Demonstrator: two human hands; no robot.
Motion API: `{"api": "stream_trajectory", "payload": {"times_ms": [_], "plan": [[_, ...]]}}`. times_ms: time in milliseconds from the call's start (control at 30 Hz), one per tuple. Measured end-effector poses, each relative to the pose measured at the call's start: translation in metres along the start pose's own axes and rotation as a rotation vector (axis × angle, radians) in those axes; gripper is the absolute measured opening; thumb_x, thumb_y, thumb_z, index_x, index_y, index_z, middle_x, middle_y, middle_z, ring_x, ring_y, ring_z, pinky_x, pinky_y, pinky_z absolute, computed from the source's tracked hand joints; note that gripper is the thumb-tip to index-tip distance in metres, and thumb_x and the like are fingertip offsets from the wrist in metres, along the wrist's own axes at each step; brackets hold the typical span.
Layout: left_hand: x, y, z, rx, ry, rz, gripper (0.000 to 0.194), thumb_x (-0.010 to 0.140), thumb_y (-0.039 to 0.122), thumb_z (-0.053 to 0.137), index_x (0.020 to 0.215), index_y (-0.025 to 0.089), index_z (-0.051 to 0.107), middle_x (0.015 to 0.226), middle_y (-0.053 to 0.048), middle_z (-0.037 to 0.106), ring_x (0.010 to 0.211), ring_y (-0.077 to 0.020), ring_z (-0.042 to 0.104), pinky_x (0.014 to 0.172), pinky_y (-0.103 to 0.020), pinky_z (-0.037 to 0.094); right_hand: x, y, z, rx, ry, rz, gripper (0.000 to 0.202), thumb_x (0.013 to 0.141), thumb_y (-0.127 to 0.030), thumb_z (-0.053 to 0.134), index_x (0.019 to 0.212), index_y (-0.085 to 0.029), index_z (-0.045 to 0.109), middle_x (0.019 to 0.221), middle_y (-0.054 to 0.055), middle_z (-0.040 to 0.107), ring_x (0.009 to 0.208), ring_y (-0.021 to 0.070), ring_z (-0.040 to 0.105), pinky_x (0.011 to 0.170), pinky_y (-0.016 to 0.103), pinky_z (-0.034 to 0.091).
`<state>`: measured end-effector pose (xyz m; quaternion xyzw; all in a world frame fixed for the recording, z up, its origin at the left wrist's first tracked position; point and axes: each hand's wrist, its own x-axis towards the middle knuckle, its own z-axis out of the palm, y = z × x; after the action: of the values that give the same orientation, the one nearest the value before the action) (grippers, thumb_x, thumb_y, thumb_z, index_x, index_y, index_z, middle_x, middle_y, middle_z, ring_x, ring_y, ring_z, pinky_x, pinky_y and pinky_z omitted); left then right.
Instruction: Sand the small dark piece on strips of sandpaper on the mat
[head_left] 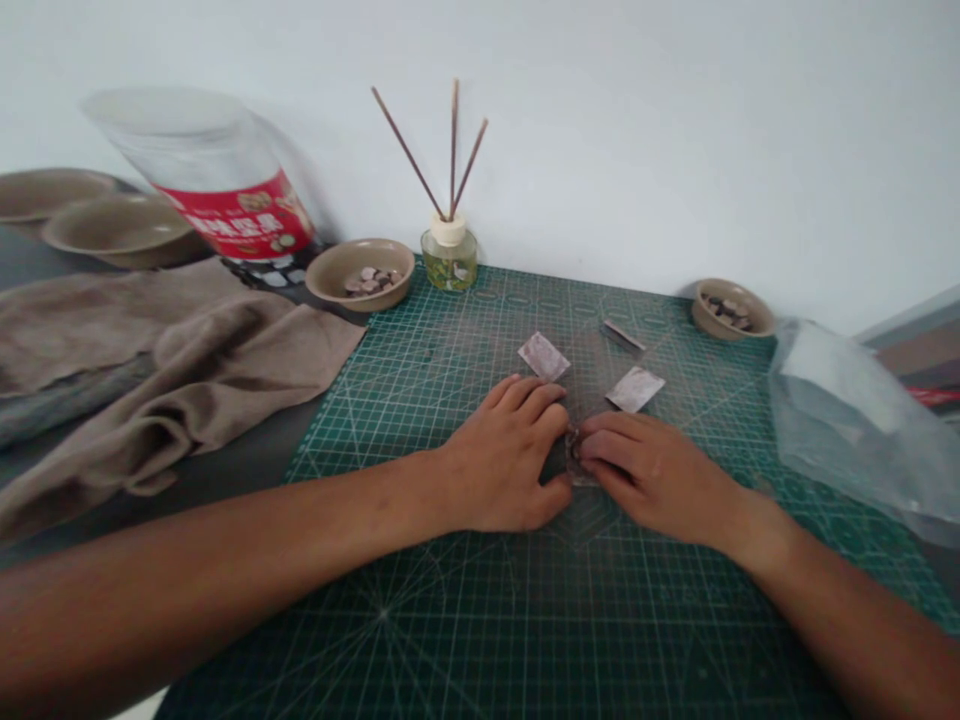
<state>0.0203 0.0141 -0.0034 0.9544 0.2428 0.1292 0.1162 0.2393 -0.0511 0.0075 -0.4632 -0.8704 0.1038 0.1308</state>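
Note:
A small clear, flat piece (583, 482) lies on the green cutting mat (450, 610), mostly covered by fingers. My left hand (510, 465) rests on the mat with thumb and forefinger closed against its left edge. From the other side, my right hand (660, 475) has its fingers pinched together over the piece, at a small dark spot; what they hold is hidden. Just beyond the hands are two pale, mottled rectangular pieces, one on the left (544, 356) and one on the right (636, 389). Behind them lies a thin narrow strip (623, 336).
A bowl with small flat bits (360, 300) and a reed diffuser (450, 262) stand at the back. Another filled bowl (709, 322) and a clear plastic bag (832, 430) are at right. Leftward are a brown cloth (285, 360), a red-labelled jar (232, 215) and more bowls (112, 250).

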Motion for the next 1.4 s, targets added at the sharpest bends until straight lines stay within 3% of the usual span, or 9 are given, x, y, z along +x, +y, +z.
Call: {"api": "stream_trajectory", "payload": {"times_ms": [100,267,433,600,767,900,1067,1200,1400], "plan": [[0.0,-0.001,0.0,0.001,-0.006,0.002,0.04,0.083,0.042,0.062,0.113,0.016,0.057,0.144,-0.015,0.05,0.138,-0.0336,0.04,0.121,-0.052,0.026,0.0,-0.001,-0.001,0.0,0.038,0.06,0.014,0.098,-0.015,0.052,0.098,-0.019,0.065,0.104,0.009,0.069,0.095,0.0232,0.064,0.084,0.04,0.053],[0.001,-0.003,-0.001,-0.004,-0.019,0.005,0.04,0.083,0.042,0.063,0.113,0.016,0.058,0.144,-0.015,0.05,0.138,-0.0341,0.04,0.121,-0.053,0.027,0.001,-0.006,-0.001,0.068,-0.013,-0.017,0.013,0.097,-0.014,0.053,0.098,-0.02,0.065,0.106,0.007,0.068,0.099,0.0217,0.064,0.088,0.037,0.052],[0.002,-0.003,0.0,0.007,-0.019,0.01,0.042,0.083,0.042,0.063,0.116,0.016,0.058,0.145,-0.015,0.049,0.139,-0.0344,0.039,0.12,-0.053,0.027,0.001,-0.004,-0.002,0.026,0.039,0.087,0.012,0.097,-0.014,0.053,0.097,-0.018,0.065,0.1,0.008,0.068,0.093,0.0221,0.064,0.083,0.037,0.052],[0.001,-0.003,0.001,0.012,-0.014,0.025,0.041,0.083,0.042,0.064,0.115,0.017,0.058,0.143,-0.013,0.051,0.138,-0.0349,0.04,0.119,-0.054,0.028,-0.001,-0.004,-0.001,0.046,0.012,-0.007,0.013,0.097,-0.014,0.054,0.097,-0.02,0.066,0.105,0.008,0.069,0.098,0.0222,0.064,0.086,0.037,0.051],[0.001,-0.004,0.0,0.019,-0.018,0.023,0.042,0.084,0.043,0.062,0.115,0.016,0.058,0.145,-0.015,0.049,0.138,-0.0349,0.04,0.119,-0.054,0.028,-0.001,0.0,-0.004,-0.008,0.062,0.134,0.011,0.097,-0.015,0.054,0.097,-0.019,0.065,0.099,0.008,0.069,0.093,0.0215,0.065,0.084,0.035,0.051],[0.002,-0.003,-0.001,0.021,-0.035,0.019,0.04,0.084,0.043,0.061,0.114,0.016,0.058,0.146,-0.015,0.049,0.138,-0.0343,0.039,0.119,-0.053,0.028,-0.003,-0.003,-0.003,0.042,0.013,0.013,0.013,0.096,-0.015,0.056,0.097,-0.02,0.068,0.103,0.006,0.071,0.096,0.0211,0.066,0.087,0.035,0.051],[0.002,-0.003,-0.001,0.034,-0.031,0.012,0.041,0.084,0.043,0.061,0.115,0.016,0.059,0.146,-0.015,0.048,0.139,-0.0344,0.039,0.119,-0.053,0.028,-0.001,-0.002,-0.007,-0.027,0.016,0.075,0.013,0.097,-0.014,0.055,0.097,-0.018,0.068,0.104,0.008,0.071,0.097,0.0226,0.066,0.086,0.037,0.051],[0.001,-0.003,-0.001,0.027,-0.028,0.025,0.042,0.085,0.042,0.061,0.116,0.016,0.059,0.146,-0.015,0.049,0.14,-0.0348,0.038,0.12,-0.054,0.027,-0.002,-0.003,-0.01,0.047,-0.09,-0.025,0.011,0.097,-0.017,0.057,0.095,-0.02,0.067,0.1,0.004,0.07,0.091,0.0192,0.066,0.083,0.033,0.05],[0.001,-0.002,0.001,0.033,-0.017,0.011,0.042,0.084,0.042,0.062,0.117,0.016,0.059,0.146,-0.015,0.048,0.14,-0.0352,0.039,0.12,-0.054,0.027,0.001,0.005,-0.008,-0.043,0.011,0.036,0.012,0.097,-0.015,0.056,0.096,-0.018,0.067,0.103,0.008,0.07,0.094,0.023,0.065,0.084,0.037,0.05]]}}
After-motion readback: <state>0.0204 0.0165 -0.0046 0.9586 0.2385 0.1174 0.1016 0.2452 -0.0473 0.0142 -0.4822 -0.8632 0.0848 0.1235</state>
